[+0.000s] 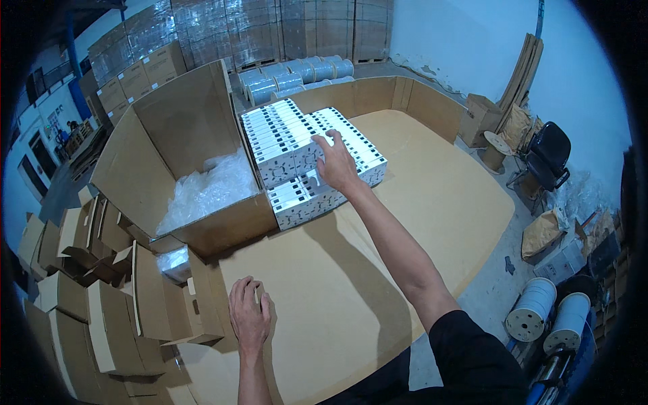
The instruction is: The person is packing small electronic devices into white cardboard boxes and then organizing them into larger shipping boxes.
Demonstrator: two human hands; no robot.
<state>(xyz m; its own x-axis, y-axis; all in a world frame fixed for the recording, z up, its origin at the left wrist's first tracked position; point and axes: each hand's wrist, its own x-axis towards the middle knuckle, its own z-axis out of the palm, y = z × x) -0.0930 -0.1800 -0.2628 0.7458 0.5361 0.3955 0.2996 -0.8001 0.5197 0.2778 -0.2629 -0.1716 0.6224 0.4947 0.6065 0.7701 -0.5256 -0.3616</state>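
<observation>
Small white boxes (pixel 273 135) with dark printed patterns stand packed side by side in rows, part of them in a second layer, beyond the middle of the cardboard-covered table (pixel 317 270). Over the right end of that upper layer reaches my right hand (pixel 336 163), its fingers apart and bent toward the boxes. Whether the fingertips touch a box cannot be made out. Low over the near left part of the table is my left hand (pixel 250 312), loosely bent, thumb apart, holding nothing visible. Beside it stands an open brown carton (pixel 158 290); a plastic-wrapped pack (pixel 175 264) lies within.
A large open carton (pixel 223 226) holding clear plastic bags (pixel 209 189) adjoins the white boxes on the left. More open cartons (pixel 74 324) crowd the lower left. A cardboard wall (pixel 432 108) edges the table's far side. Cable spools (pixel 531 309) and a black chair (pixel 547 155) stand right.
</observation>
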